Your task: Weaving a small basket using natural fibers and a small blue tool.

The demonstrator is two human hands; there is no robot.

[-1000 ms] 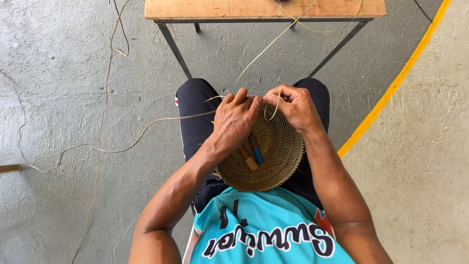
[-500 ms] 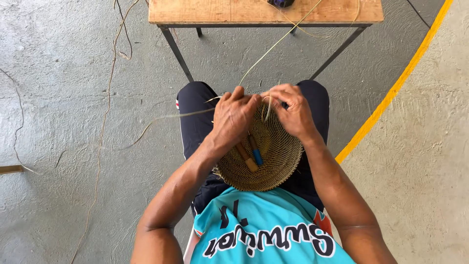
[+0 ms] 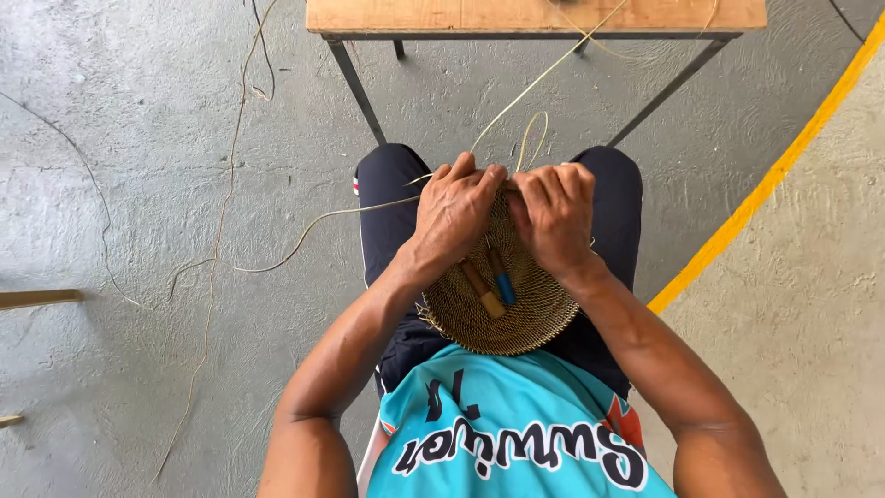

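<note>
A round woven basket [image 3: 516,318] of tan fibre rests on my lap. Inside it lie two small tools, one with a brown handle [image 3: 479,288] and one with a blue handle [image 3: 503,286]. My left hand [image 3: 454,214] grips the basket's far rim, fingers curled over the edge. My right hand [image 3: 556,214] pinches the rim beside it, holding a pale fibre strand [image 3: 530,138] that loops up above the fingers. Another long strand [image 3: 304,235] trails from the rim to the left across the floor.
A wooden table [image 3: 535,14] on dark metal legs stands just ahead of my knees, with strands hanging from it. Loose fibres lie on the grey concrete floor at left. A yellow painted line [image 3: 765,184] runs diagonally at right.
Both hands have closed together at the basket's far rim, and the right hand has pulled the strand into a small loop above the fingers.
</note>
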